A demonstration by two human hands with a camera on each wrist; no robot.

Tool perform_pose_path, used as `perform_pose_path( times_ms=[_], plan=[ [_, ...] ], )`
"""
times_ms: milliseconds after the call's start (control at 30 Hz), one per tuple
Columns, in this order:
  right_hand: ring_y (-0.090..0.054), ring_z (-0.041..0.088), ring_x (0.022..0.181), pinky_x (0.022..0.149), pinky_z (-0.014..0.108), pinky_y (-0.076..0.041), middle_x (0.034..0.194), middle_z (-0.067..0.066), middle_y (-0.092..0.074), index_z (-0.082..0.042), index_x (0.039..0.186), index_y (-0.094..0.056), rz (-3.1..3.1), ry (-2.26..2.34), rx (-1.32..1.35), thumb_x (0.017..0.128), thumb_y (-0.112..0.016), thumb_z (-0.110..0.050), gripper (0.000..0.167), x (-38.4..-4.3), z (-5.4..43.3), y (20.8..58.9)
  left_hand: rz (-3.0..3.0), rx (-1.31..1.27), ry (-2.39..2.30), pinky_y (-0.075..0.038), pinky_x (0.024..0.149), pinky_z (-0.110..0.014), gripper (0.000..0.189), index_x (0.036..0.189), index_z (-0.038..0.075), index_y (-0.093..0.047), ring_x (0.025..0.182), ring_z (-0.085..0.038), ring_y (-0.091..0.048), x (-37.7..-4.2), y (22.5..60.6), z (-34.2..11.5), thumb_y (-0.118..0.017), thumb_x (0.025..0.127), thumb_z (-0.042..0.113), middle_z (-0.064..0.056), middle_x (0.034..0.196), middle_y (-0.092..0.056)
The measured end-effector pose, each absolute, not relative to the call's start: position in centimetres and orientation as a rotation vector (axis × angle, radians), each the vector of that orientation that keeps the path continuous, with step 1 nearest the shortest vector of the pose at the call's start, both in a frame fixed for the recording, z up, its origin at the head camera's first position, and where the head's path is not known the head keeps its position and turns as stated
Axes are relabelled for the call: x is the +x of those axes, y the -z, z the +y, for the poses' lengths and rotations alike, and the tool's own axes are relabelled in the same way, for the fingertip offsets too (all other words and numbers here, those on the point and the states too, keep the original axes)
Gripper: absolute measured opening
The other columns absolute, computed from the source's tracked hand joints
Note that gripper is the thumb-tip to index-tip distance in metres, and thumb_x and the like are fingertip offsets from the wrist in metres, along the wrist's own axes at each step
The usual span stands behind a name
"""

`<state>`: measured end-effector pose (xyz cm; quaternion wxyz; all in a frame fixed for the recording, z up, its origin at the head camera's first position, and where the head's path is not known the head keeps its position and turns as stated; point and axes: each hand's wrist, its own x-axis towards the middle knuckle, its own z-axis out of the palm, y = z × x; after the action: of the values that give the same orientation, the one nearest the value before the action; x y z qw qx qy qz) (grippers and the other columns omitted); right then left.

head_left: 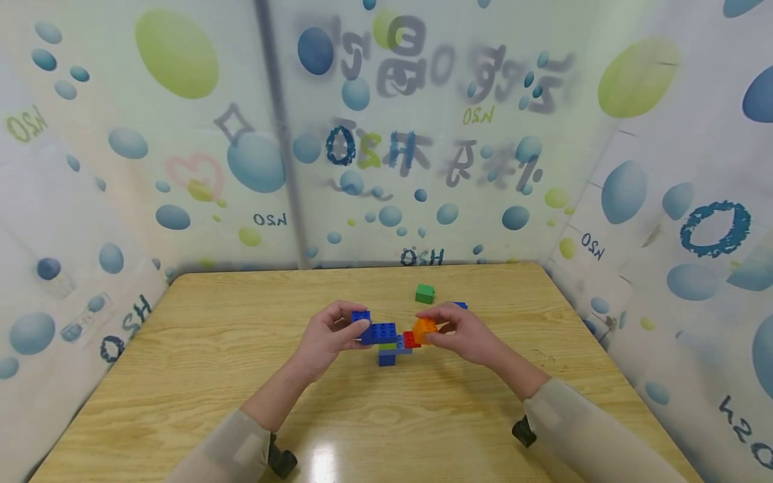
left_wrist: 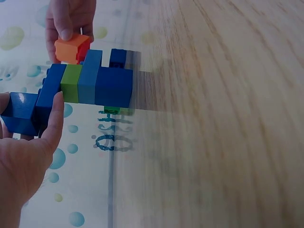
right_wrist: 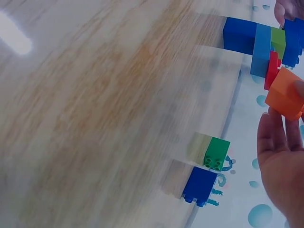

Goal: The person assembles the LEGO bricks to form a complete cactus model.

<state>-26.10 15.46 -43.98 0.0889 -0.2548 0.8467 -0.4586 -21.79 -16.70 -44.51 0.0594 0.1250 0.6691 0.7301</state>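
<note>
A small stepped structure of toy building bricks stands on the table: a dark blue brick (head_left: 387, 359) at the bottom, a lighter blue brick (left_wrist: 89, 78) over it, then a lime green brick (left_wrist: 71, 81) and a long blue brick (head_left: 382, 331). My left hand (head_left: 329, 341) pinches the small blue brick (left_wrist: 21, 111) at the structure's upper left end, one finger lying along the long blue brick. A red brick (right_wrist: 272, 70) sits on the lighter blue one at the right. Beside it my right hand (head_left: 464, 333) pinches an orange brick (right_wrist: 284, 92), which overlaps the red brick in the head view.
Behind the structure a loose green brick (head_left: 425, 293) lies on the wooden table (head_left: 260, 302). Another blue brick (right_wrist: 199, 184) lies near it, partly hidden by my right hand in the head view. Patterned curtains (head_left: 374, 221) hang behind and along both sides.
</note>
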Motion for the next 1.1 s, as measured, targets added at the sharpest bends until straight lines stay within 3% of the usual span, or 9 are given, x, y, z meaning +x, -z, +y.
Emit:
perform_pose_path(
  times_ms=[433, 667, 867, 1100],
  plan=[
    [-0.071, 0.028, 0.120, 0.095, 0.029, -0.064, 0.141, 0.011, -0.066, -0.022, 0.149, -0.070, 2.450, 1.383, -0.730, 0.106, -0.076, -0.027, 0.044, -26.1, 14.8, 44.2, 2.023, 0.374, -2.222, -0.069, 0.091, -0.048, 0.037, 0.141, -0.004, -0.060, 0.104, -0.018, -0.072, -22.1, 44.8, -16.7, -0.070, 0.108, 0.010, -0.005, 0.111, -0.062],
    [-0.079, 0.033, 0.115, 0.095, 0.047, -0.068, 0.158, 0.017, -0.059, -0.020, 0.155, -0.064, 2.278, 1.533, -0.611, 0.110, -0.070, -0.035, 0.048, -25.8, 14.4, 44.7, 2.030, 0.369, -2.214, -0.069, 0.092, -0.049, 0.039, 0.142, -0.004, -0.060, 0.105, -0.019, -0.072, -22.2, 44.9, -16.6, -0.071, 0.108, 0.010, -0.006, 0.110, -0.061],
    [-0.081, 0.036, 0.107, 0.094, 0.057, -0.067, 0.158, 0.019, -0.060, -0.018, 0.153, -0.065, 2.239, 1.609, -0.594, 0.112, -0.065, -0.038, 0.045, -25.9, 14.2, 45.3, 2.013, 0.364, -2.228, -0.069, 0.092, -0.051, 0.037, 0.141, -0.004, -0.061, 0.103, -0.019, -0.071, -22.2, 44.9, -16.7, -0.070, 0.108, 0.010, -0.006, 0.110, -0.062],
    [-0.080, 0.033, 0.109, 0.098, 0.054, -0.066, 0.156, 0.019, -0.060, -0.014, 0.155, -0.063, 2.224, 1.650, -0.566, 0.112, -0.065, -0.035, 0.047, -25.6, 14.0, 45.5, 2.010, 0.373, -2.232, -0.069, 0.092, -0.050, 0.038, 0.142, -0.004, -0.061, 0.103, -0.018, -0.071, -22.2, 44.9, -16.7, -0.071, 0.108, 0.011, -0.005, 0.109, -0.062]
  ],
)
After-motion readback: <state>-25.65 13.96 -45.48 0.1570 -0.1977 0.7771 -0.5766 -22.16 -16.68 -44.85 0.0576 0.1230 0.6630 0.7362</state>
